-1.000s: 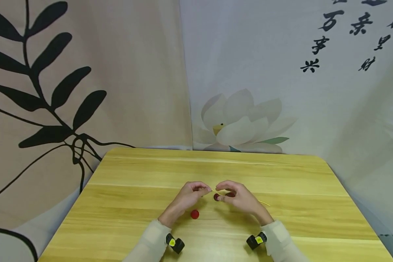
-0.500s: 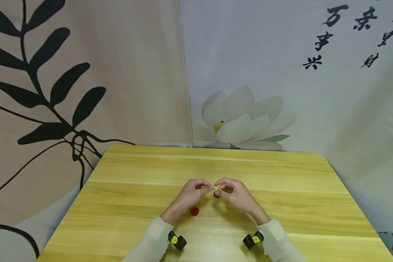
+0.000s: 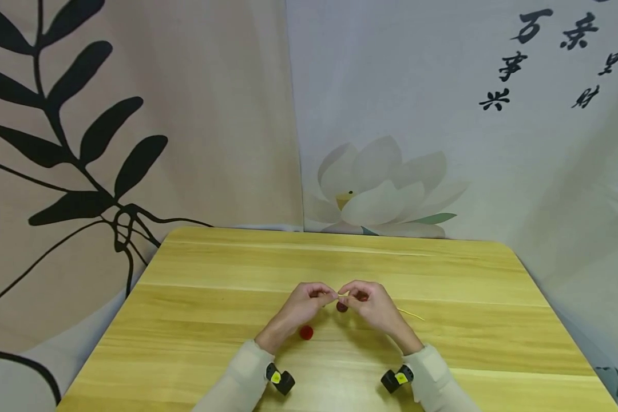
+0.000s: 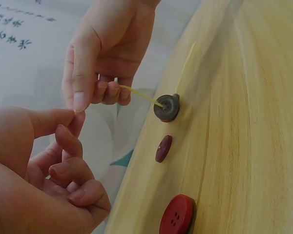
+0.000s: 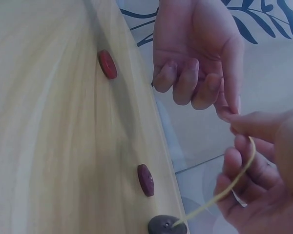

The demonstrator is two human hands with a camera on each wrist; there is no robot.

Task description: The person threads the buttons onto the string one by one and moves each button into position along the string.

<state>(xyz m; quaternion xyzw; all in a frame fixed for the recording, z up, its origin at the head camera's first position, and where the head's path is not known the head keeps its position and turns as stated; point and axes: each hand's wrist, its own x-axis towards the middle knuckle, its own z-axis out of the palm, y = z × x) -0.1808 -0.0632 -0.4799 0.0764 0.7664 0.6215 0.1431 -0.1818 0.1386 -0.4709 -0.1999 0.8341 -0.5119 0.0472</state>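
Observation:
My left hand (image 3: 300,307) and right hand (image 3: 378,312) meet fingertip to fingertip over the table, each pinching a thin yellow cord (image 4: 139,93) near its end. From the right hand the cord slopes down through a hole of a dark grey button (image 4: 166,107), with a sliver of red showing under that button. Its tail (image 3: 411,314) lies on the wood beyond the right hand. A small maroon button (image 4: 163,148) sits beside the grey one. Closer to the left hand rests a larger red button (image 4: 177,215) with several holes. The pinched tip of the cord is mostly hidden by the fingers.
The wooden table (image 3: 226,257) spreads around the hands and ends at a rounded back edge. Behind it hang cloth backdrops (image 3: 226,143) with printed leaves, a flower and writing. A small black camera (image 3: 280,379) is strapped at each wrist.
Both hands' fingertips have closed together, where a short gap with cord showed a second ago. My left hand has shifted slightly right. The red button stays on the table.

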